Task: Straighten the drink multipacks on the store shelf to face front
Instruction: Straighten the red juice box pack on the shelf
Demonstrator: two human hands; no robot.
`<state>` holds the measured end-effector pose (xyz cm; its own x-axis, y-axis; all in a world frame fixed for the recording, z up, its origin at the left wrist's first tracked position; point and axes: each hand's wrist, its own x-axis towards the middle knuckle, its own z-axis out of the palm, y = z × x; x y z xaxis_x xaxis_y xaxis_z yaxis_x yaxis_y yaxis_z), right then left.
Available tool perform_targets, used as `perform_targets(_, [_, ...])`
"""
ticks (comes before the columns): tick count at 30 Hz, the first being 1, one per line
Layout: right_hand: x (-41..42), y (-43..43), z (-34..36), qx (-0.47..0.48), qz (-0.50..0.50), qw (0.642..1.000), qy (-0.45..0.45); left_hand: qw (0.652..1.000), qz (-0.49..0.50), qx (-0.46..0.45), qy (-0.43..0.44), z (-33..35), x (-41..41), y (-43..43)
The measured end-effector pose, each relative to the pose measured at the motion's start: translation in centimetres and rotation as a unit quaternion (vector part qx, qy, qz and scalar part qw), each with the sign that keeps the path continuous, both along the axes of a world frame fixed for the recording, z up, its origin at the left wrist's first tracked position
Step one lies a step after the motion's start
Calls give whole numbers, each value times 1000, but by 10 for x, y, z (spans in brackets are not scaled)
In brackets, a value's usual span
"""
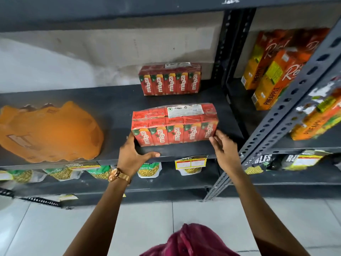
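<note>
A red shrink-wrapped multipack of juice cartons [174,124] stands near the front edge of the dark shelf [118,111], labels facing me. My left hand [134,154] touches its lower left corner, thumb lying along the shelf edge. My right hand [224,146] rests with spread fingers against its lower right corner. A second red multipack [170,79] stands further back against the wall, untouched. An orange wrapped multipack [48,133] lies at the shelf's left.
Orange pineapple juice cartons [271,76] fill the neighbouring bay on the right, behind a slanted perforated steel upright [287,115]. Snack packets [149,169] and price tags [191,163] hang on the shelf below. White floor tiles lie underneath.
</note>
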<state>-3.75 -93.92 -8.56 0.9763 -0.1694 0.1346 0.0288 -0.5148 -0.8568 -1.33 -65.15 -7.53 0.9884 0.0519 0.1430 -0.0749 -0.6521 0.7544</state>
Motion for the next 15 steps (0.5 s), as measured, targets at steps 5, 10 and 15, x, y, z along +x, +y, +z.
perform_targets(5, [-30, -6, -12, 43, 20, 999, 22, 1000, 3, -10, -21, -8, -16, 5])
perform_targets(10, [-37, -3, -16, -22, -62, 995, -70, 998, 43, -27, -37, -15, -25, 4])
perform_targets(15, [-33, -1, -17, -26, -108, 987, -116, 997, 44, -41, -51, -18, -25, 5])
